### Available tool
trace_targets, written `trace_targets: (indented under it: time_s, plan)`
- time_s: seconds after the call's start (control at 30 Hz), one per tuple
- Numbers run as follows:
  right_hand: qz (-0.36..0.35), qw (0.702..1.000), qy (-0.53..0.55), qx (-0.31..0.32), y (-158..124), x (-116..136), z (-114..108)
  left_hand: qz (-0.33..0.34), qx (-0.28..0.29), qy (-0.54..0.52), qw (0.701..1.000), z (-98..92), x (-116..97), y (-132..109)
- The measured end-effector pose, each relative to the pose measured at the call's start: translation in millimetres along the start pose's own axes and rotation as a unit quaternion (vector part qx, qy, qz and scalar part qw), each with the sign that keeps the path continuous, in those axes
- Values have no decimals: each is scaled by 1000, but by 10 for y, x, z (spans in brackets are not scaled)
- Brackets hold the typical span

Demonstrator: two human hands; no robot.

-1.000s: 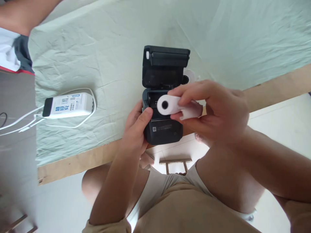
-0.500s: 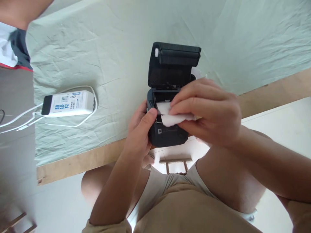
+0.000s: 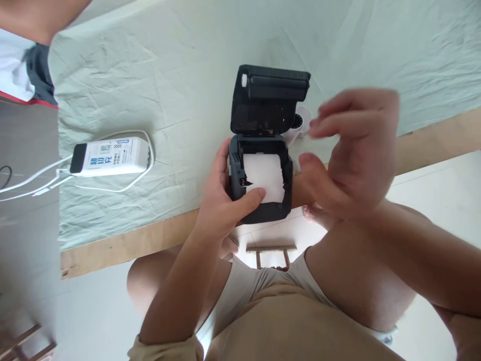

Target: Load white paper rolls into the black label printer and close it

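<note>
A dark portable printer (image 3: 259, 215), apparently a thermal one, is held over the table's near edge with its lid (image 3: 270, 100) raised. White paper (image 3: 265, 173) with a torn, ragged left edge covers the inside of its body. My left hand (image 3: 225, 200) grips the printer from the left, its thumb pressing on the paper's lower part. To the right of the printer, my right hand (image 3: 353, 150) hangs in the air, fingers apart and slightly blurred, with nothing visible in it. A white object with a dark round part (image 3: 296, 125) lies behind the printer, partly hidden.
Pale green cloth (image 3: 180, 90) covers the table, whose wooden edge (image 3: 131, 243) faces me. A white power bank or charger (image 3: 112, 156) with white cables lies at left. Another person's arm (image 3: 41, 17) reaches in at top left. Below is a wooden stool (image 3: 270, 249).
My right hand has let go of the white paper and moved up and right, away from the printer. The paper now lies over the opening, and my left thumb has shifted onto it.
</note>
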State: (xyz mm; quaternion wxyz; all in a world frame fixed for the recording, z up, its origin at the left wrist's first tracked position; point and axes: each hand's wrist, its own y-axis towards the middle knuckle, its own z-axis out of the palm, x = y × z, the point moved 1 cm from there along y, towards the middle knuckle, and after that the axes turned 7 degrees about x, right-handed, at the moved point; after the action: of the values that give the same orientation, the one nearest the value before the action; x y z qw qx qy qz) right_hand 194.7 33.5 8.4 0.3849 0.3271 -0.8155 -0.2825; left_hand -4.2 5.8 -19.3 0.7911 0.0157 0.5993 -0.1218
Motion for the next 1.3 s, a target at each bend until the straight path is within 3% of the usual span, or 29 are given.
trace_targets:
  time_s: [0.07,0.23,0.37,0.47,0.67,0.8,1.0,1.3]
  plan:
    - [44,999,-19,-10,58,-26,-47,-1,4,14,1000,-3,-3,0]
    - [132,987,35,91,181,-31,-145,-15,-6,17,1000,30,-55,-6]
    - [136,985,99,47,166,20,-202,-41,-24,14,999,56,-94,-11]
    - [135,978,136,84,105,50,-183,-54,-20,-2,998,46,-102,-14]
    - [326,896,241,183,-6,2,-40,-48,-8,-8,999,31,-117,-50]
    - [346,860,303,222,-16,-32,8,-86,-58,-24,994,94,-167,-68]
    - [333,875,271,224,-21,-50,32,-118,-68,-19,991,112,-201,-33]
    - [258,912,232,221,-66,-112,18,-55,-102,-80,990,88,-19,65]
